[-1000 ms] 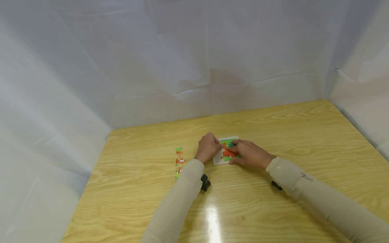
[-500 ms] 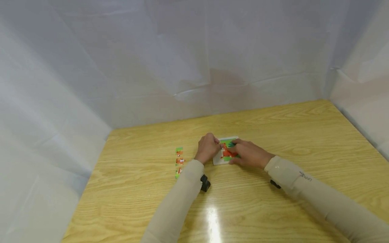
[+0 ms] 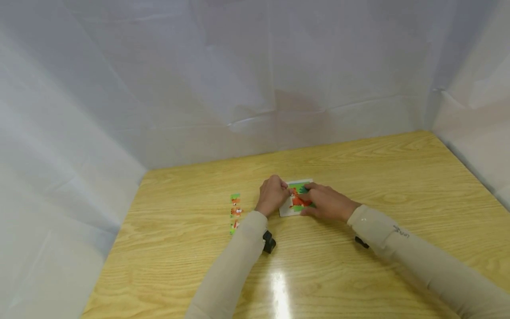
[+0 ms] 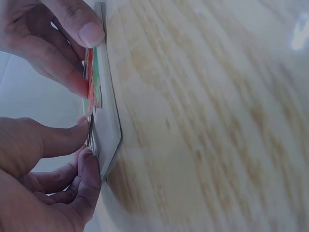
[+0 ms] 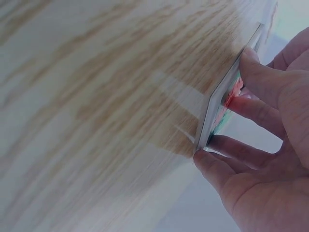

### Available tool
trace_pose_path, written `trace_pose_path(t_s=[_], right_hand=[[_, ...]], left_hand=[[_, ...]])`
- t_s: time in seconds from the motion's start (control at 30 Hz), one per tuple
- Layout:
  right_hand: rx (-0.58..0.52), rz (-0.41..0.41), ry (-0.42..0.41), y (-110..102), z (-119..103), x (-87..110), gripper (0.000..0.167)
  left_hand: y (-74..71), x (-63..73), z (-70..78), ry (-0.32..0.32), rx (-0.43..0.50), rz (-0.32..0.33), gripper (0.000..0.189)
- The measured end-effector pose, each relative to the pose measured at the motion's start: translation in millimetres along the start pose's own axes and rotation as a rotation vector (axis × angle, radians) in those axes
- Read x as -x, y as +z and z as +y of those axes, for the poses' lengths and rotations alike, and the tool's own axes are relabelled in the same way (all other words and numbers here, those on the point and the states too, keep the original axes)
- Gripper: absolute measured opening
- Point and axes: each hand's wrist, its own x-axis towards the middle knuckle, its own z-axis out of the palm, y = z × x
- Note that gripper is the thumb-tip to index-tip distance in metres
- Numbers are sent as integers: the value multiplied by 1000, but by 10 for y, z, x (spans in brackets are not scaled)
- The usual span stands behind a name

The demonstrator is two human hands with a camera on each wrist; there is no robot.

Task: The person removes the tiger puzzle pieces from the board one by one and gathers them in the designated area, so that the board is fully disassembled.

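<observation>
Picture board (image 3: 285, 210) on counter (image 3: 318, 274).
Right grip (image 3: 328, 203) pinches it; left grip (image 3: 272, 195) curls at its edge, cannot tell if pinching.

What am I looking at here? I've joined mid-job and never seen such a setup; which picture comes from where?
There is no machine here: these are a person's bare left hand and right hand. The wide picture comes from a camera on the head, looking down; the two close ones come from a camera on each wrist. On the wooden table lies a pale-edged puzzle board with a tiger picture covering part of it, and left of it a column of puzzle pieces. The right hand grips the board's right side. The left hand's fingers curl at its left side; whether they pinch anything is unclear.
</observation>
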Motion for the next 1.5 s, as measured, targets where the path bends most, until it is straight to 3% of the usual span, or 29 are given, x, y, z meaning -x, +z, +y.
trace_pose_path(t_s=[0.23,0.57,0.77,1.07,1.5], right_hand=[[-23,8,25,-7,12,4,42],[-39,-12,67,-19,7,-2,53],[-37,-12,54,-17,6,-5,49],[-30,-11,48,-20,17,-1,48],[-45,-9,50,-9,39,5,52]], left_hand=[[-24,0,12,20,46,7,11],[-39,-38,-43,-7,108,-12,16],[-45,-22,-57,-25,142,-2,16],[-73,-26,-98,5,189,-11,16],[-318,61,-245,-5,281,-44,17]])
